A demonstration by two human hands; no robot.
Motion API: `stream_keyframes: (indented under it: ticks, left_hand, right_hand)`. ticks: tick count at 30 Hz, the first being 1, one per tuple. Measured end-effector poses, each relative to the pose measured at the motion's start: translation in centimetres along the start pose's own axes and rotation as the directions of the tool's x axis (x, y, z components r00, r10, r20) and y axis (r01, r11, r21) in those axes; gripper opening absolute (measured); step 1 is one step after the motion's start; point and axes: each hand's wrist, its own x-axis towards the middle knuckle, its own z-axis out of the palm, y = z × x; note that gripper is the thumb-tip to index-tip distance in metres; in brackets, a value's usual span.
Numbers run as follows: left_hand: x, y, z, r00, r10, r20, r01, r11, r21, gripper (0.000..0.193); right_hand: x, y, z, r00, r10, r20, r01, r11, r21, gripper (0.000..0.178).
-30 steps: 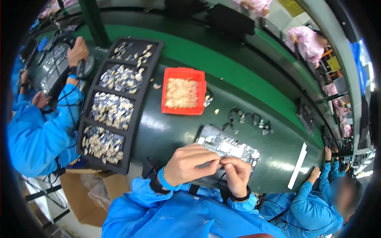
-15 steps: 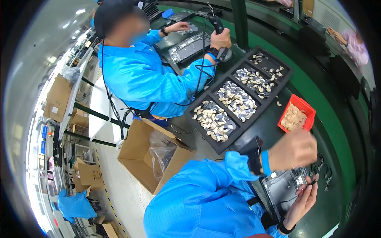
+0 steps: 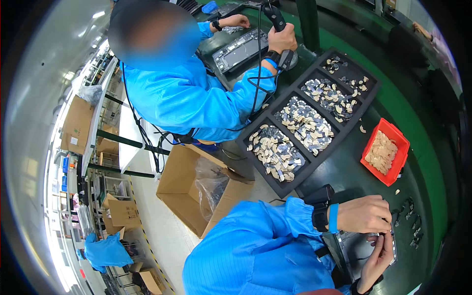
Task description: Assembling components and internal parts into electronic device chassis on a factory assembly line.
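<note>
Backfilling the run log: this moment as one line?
left hand, right hand: together over device | grip: unclear | nearby: red bin

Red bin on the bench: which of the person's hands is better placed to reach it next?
Probably the left hand: it is nearer to the red bin, while the right hand sits lower in the picture, farther off. Both seem occupied together, though.

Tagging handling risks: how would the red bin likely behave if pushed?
The red bin would probably slide rather than tip, sitting low and broad on the bench. Its straight sides suggest fairly stiff plastic. The loose tan pieces inside might shift.
</note>
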Motion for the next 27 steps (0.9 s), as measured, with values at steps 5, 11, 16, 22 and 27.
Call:
stream_keyframes:
  ticks: [5, 11, 16, 22, 27]
  left_hand:
    - [0.2, -1.4, 0.0, 0.999, 0.040, 0.007, -0.040, 0.997, 0.064, 0.010]
    - [1.1, -2.6, -1.3, 0.992, 0.127, -0.027, -0.126, 0.991, 0.045, 0.011]
    - [3.9, -3.6, -3.2, 0.949, -0.068, -0.307, 0.136, 0.969, 0.206, 0.013]
    - [5.2, -2.0, -1.0, 0.898, -0.243, -0.368, 0.303, 0.946, 0.116, 0.015]
    - [3.1, 0.8, 1.2, 0.902, -0.431, 0.011, 0.425, 0.885, -0.192, 0.015]
  right_hand:
    - [1.1, -0.9, -0.4, 0.998, -0.048, 0.041, 0.052, 0.993, -0.102, 0.030]
    - [2.0, -1.4, -0.7, 0.986, -0.118, 0.119, 0.133, 0.982, -0.136, 0.031]
    - [3.0, -2.1, -2.2, 0.990, -0.056, 0.132, 0.079, 0.981, -0.175, 0.033]
    - [4.3, -1.2, -2.5, 0.947, -0.240, -0.213, 0.161, 0.930, -0.331, 0.036]
    - [2.8, -4.4, -0.5, 0.912, -0.391, -0.128, 0.305, 0.851, -0.428, 0.037]
